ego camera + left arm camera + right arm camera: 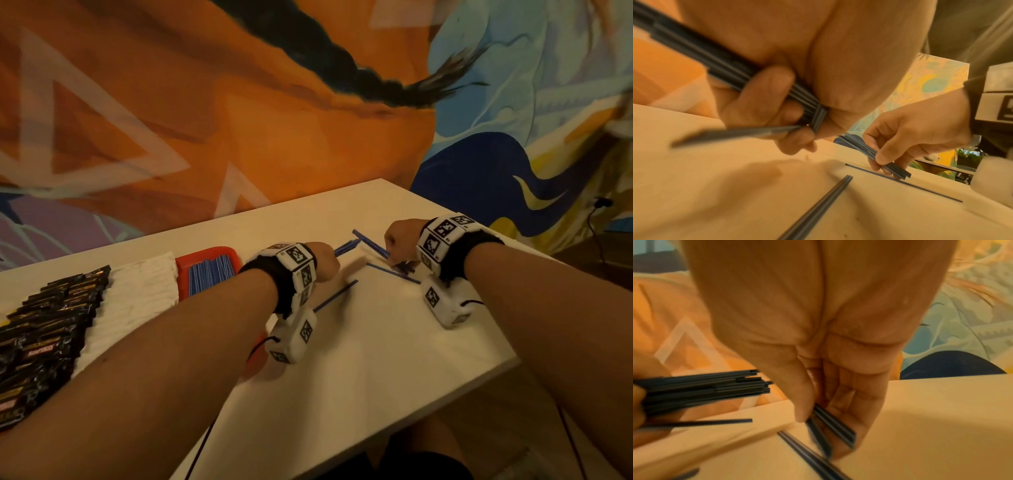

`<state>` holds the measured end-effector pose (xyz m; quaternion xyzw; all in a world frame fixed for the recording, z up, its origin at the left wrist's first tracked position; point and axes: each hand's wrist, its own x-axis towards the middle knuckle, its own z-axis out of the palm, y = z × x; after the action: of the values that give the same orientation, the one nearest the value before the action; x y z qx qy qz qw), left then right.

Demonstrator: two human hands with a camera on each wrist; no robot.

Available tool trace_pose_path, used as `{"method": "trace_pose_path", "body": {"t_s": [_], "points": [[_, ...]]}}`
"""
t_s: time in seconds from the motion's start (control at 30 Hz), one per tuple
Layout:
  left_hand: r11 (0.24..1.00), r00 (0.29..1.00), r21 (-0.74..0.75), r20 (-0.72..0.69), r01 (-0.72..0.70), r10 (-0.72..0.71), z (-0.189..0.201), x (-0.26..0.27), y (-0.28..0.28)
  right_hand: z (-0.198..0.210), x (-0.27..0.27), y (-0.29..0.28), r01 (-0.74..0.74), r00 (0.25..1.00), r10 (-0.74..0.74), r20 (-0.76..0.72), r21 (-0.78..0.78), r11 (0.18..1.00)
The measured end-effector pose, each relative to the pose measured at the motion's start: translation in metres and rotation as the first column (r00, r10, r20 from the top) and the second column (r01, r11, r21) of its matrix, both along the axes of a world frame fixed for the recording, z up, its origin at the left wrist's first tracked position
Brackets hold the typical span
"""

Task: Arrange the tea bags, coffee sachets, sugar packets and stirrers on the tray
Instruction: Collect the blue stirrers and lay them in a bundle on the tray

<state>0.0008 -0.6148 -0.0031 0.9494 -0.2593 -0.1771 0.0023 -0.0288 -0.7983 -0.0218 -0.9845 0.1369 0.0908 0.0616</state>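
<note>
My left hand (325, 262) grips a thick bundle of blue stirrers (719, 65), whose far ends (719, 386) show in the right wrist view. My right hand (399, 240) pinches a few more blue stirrers (877, 154) between thumb and fingers, low over the table. Loose stirrers (337, 294) (818, 209) lie on the white table between the hands, one thin stirrer (904, 182) just under the right hand. The red tray (229, 255) at the left holds a row of blue stirrers (210, 275), white sugar packets (144, 291) and black coffee sachets (51, 329).
The white table (376, 359) ends at a front-right edge close to my right forearm. A painted wall in orange and blue (239, 120) stands right behind the table. A black cable (596, 233) hangs at the far right.
</note>
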Motion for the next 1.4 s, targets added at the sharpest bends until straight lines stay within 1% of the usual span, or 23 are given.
{"method": "trace_pose_path", "body": {"t_s": [0.13,0.17,0.23,0.27,0.33,0.37,0.4,0.47,0.57,0.67,0.77,0.83,0.97,1.2,1.3,1.4], "points": [[0.993,0.999,-0.110,-0.010,-0.052,0.051,0.003,-0.002,0.002,0.001,-0.003,-0.001,0.057,0.998,-0.055,-0.028,0.084,0.995],[0.986,0.996,-0.138,-0.032,-0.088,0.084,-0.001,0.000,0.003,0.001,-0.003,-0.002,0.060,0.998,-0.058,-0.026,0.088,0.994],[0.980,0.990,-0.144,-0.061,-0.137,0.129,-0.004,0.002,0.003,-0.001,-0.003,-0.003,0.084,0.996,-0.083,-0.013,0.074,0.994],[0.982,0.990,-0.133,-0.069,-0.132,0.124,-0.002,0.001,0.002,-0.003,-0.003,-0.003,0.101,0.995,-0.100,-0.010,0.085,0.991],[0.997,0.998,-0.051,-0.006,-0.066,0.066,0.001,0.000,0.001,-0.004,-0.004,-0.003,0.120,0.993,-0.117,-0.035,0.110,0.987],[0.999,0.999,-0.021,0.040,-0.030,0.031,0.004,-0.002,0.001,-0.004,-0.005,-0.002,0.108,0.993,-0.104,-0.048,0.088,0.990],[1.000,0.999,0.001,0.051,-0.010,0.010,0.005,-0.003,0.001,-0.004,-0.006,-0.002,0.088,0.995,-0.085,-0.053,0.057,0.994],[0.999,1.000,0.036,0.021,0.021,-0.022,0.004,-0.003,-0.001,-0.001,-0.007,0.002,0.066,0.996,-0.066,-0.060,-0.001,0.998],[0.997,0.999,0.071,0.031,0.034,-0.036,-0.009,-0.001,-0.004,-0.003,-0.011,0.010,0.102,0.994,-0.103,-0.039,-0.036,0.994],[0.992,0.994,0.116,0.090,0.048,-0.059,-0.017,-0.001,-0.005,-0.008,-0.010,0.010,0.089,0.994,-0.095,-0.050,-0.106,0.990],[0.993,0.990,0.107,0.122,0.052,-0.065,-0.017,-0.002,-0.005,-0.009,-0.012,0.017,0.056,0.998,-0.059,-0.021,-0.134,0.989],[0.991,0.991,0.109,0.109,0.071,-0.083,-0.017,-0.003,-0.004,-0.011,-0.013,0.021,0.034,0.999,-0.037,-0.025,-0.132,0.991],[0.985,0.990,0.127,0.071,0.114,-0.124,-0.017,-0.005,-0.004,-0.012,-0.010,0.024,0.029,0.995,-0.040,-0.087,-0.116,0.993],[0.979,0.987,0.132,0.025,0.155,-0.159,-0.019,-0.007,-0.005,-0.014,-0.008,0.018,0.001,0.998,-0.011,-0.067,-0.158,0.987],[0.985,0.989,0.093,0.023,0.146,-0.149,-0.023,-0.001,-0.003,-0.015,-0.012,0.010,0.011,0.999,-0.019,-0.048,-0.150,0.989],[0.992,0.995,0.069,0.005,0.103,-0.103,-0.017,0.003,0.001,-0.018,-0.015,0.006,0.062,0.996,-0.070,-0.054,-0.146,0.987]]}}
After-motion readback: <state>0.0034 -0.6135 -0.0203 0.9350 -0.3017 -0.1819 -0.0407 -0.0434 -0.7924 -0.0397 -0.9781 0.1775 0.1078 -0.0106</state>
